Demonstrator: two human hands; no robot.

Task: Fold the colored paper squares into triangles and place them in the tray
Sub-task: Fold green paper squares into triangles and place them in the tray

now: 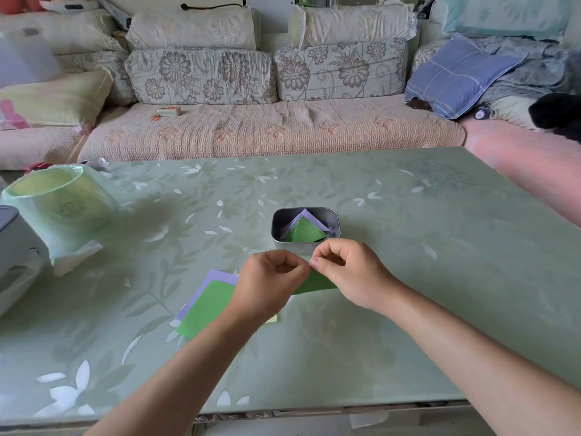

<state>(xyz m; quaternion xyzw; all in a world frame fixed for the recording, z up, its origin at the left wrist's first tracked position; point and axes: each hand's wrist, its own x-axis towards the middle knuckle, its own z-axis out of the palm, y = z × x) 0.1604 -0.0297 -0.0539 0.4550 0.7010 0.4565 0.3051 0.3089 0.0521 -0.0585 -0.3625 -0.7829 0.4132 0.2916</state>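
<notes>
A small metal tray (334, 219) stands mid-table, holding folded triangles: a green one (306, 231) on top of purple ones (298, 219). Just in front of it, my left hand (270, 283) and my right hand (349, 272) pinch the top corner of a green paper (317, 282), fingertips meeting above the table. Most of that sheet is hidden by my hands. To the left lies a stack of flat squares, a green square (207, 305) over a purple square (218, 275), with a pale yellow edge (273, 319) peeking out under my left wrist.
A bin lined with a pale green plastic bag (59, 202) stands at the table's left, beside a grey-white appliance (15, 247). The glass table (408, 247) has a green leaf pattern. A sofa with cushions (267, 127) runs behind the far edge.
</notes>
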